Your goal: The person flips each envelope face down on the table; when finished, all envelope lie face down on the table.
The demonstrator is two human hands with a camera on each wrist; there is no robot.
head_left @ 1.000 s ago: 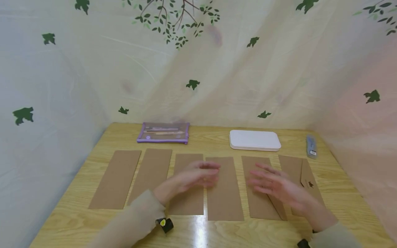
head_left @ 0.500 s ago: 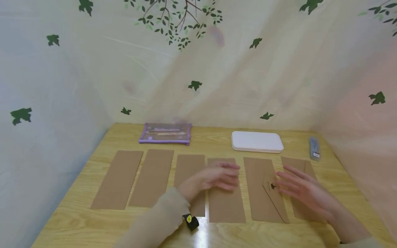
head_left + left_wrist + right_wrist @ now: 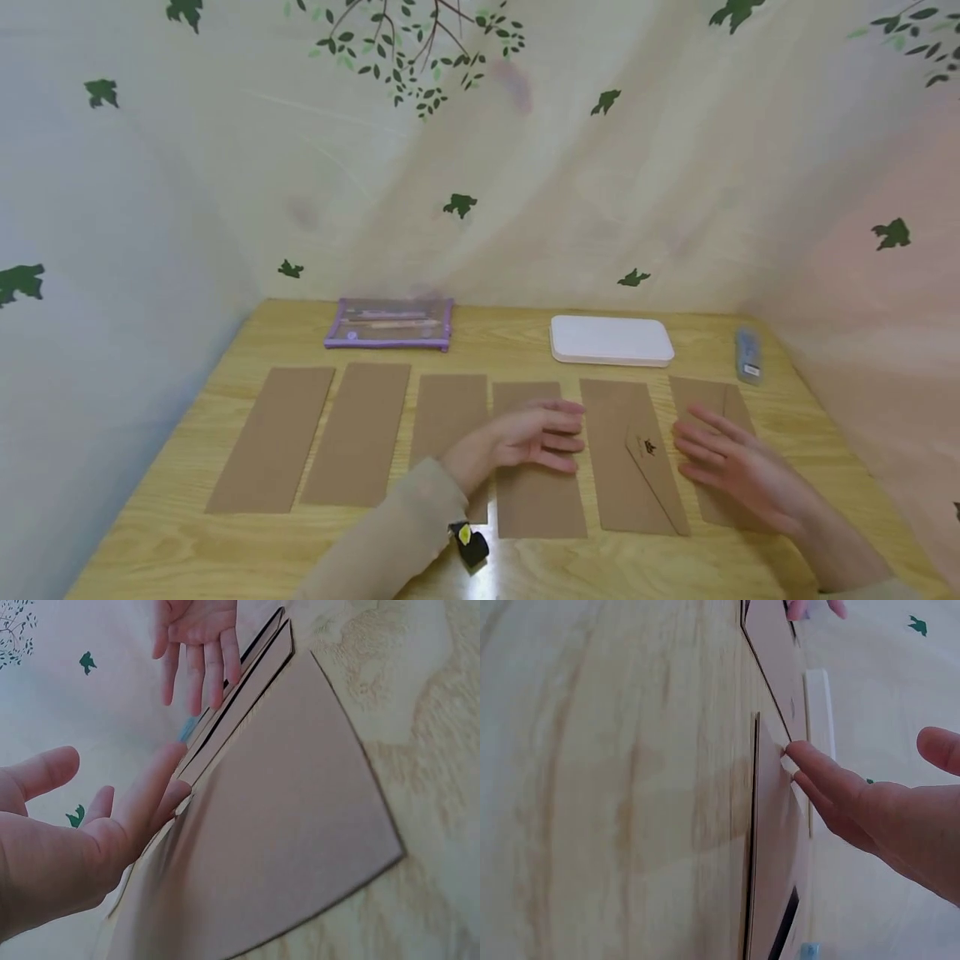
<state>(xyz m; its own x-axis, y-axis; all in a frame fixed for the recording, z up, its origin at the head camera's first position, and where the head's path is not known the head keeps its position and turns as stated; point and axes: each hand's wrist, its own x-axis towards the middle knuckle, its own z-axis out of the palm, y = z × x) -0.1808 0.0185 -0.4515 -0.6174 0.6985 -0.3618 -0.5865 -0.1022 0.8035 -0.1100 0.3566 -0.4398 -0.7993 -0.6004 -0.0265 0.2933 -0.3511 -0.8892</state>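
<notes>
Several brown paper envelopes lie in a row across the wooden table. My left hand (image 3: pixel 536 433) hovers over one envelope (image 3: pixel 540 508) near the middle, fingers spread and pointing right. Over the rightmost envelope (image 3: pixel 693 396) hangs my right hand (image 3: pixel 738 467), its fingers extended toward the left. Between the hands, an envelope (image 3: pixel 622 467) shows a slanted flap edge and a small dark crown-like print. Both palms face each other in the left wrist view, with nothing held. In the right wrist view the right hand (image 3: pixel 877 802) has straight fingers above the envelope (image 3: pixel 776 825).
A purple-edged clear pencil case (image 3: pixel 390 333) with pencils lies at the back left. Behind the row are a white flat case (image 3: pixel 611 340) and a small grey-blue packet (image 3: pixel 747 354). Curtains with leaf and bird prints enclose the table (image 3: pixel 165 508).
Over the second, both hands have shifted right, the left to the fourth envelope and the right from the fifth to the last. The envelopes have stayed in place.
</notes>
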